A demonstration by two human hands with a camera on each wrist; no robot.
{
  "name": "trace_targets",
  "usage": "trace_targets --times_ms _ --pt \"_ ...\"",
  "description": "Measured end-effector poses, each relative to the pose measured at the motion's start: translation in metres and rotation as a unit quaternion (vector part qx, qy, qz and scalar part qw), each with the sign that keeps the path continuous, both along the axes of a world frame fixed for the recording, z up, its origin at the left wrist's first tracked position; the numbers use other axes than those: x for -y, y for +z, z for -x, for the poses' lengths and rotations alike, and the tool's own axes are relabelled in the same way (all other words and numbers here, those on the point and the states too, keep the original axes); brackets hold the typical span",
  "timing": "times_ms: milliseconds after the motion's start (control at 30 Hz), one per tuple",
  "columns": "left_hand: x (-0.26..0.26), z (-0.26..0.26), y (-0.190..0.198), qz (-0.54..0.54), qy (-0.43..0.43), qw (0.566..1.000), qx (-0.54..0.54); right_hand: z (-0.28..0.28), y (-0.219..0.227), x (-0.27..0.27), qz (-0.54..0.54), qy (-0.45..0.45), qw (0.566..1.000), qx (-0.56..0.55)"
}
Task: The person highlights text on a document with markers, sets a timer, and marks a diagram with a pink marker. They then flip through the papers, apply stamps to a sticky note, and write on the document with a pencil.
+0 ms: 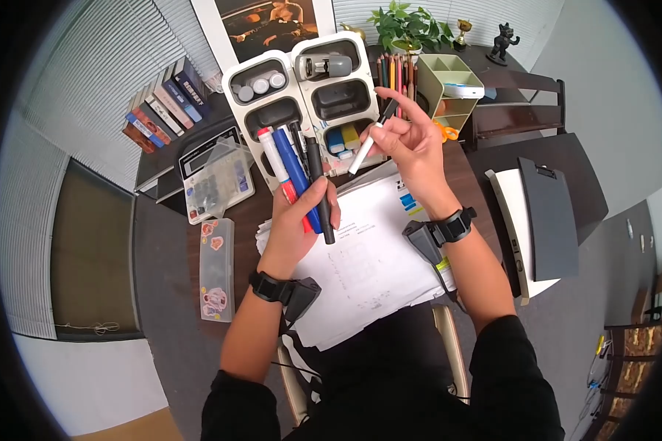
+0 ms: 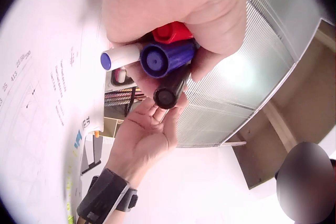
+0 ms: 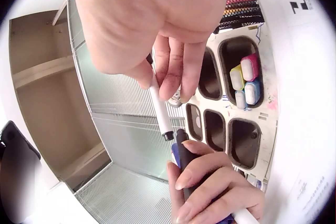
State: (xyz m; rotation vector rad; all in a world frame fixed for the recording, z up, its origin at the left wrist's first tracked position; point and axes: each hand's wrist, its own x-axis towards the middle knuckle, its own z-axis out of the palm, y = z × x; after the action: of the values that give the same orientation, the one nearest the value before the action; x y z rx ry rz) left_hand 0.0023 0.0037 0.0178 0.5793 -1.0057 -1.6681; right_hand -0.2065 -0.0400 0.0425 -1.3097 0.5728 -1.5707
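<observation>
My left hand [image 1: 294, 224] grips a bundle of markers over the papers. In it are a blue marker [image 1: 290, 153], a black marker [image 1: 318, 176], a white marker with a red cap [image 1: 271, 153] and others partly hidden. From the left wrist view, the round ends of the blue and black ones face the camera beside a red end [image 2: 174, 32]. Thumb and fingers of my right hand [image 1: 417, 151] pinch a white marker [image 1: 363, 152] with black ends. Its lower tip lies near the top of the black marker in the right wrist view.
Behind the hands stands a white compartment organizer [image 1: 359, 62] with coloured erasers [image 3: 247, 77]. Stacked papers [image 1: 353, 250] lie below the hands. Left are a sticker-covered pencil case [image 1: 217, 268] and a calculator [image 1: 191, 158]; coloured pencils [image 1: 396, 77] and orange scissors [image 1: 449, 132] are at right.
</observation>
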Motion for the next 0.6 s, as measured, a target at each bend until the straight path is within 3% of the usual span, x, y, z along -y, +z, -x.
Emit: trace_targets --times_ms 300,433,500,600 --pt "0.001 -0.007 0.004 0.023 0.017 0.999 -0.015 -0.001 0.002 -0.003 -0.013 0.001 1.000 -0.016" --pt "0.005 -0.030 0.014 0.074 0.044 0.990 -0.112 -0.003 0.000 -0.004 -0.022 -0.005 1.000 -0.002" --pt "0.014 -0.043 0.011 0.078 0.064 0.982 -0.160 -0.004 -0.001 -0.004 0.002 -0.034 0.998 -0.054" --pt "0.018 -0.051 0.011 0.068 0.091 0.978 -0.176 -0.013 0.002 -0.008 0.048 -0.027 0.998 -0.041"
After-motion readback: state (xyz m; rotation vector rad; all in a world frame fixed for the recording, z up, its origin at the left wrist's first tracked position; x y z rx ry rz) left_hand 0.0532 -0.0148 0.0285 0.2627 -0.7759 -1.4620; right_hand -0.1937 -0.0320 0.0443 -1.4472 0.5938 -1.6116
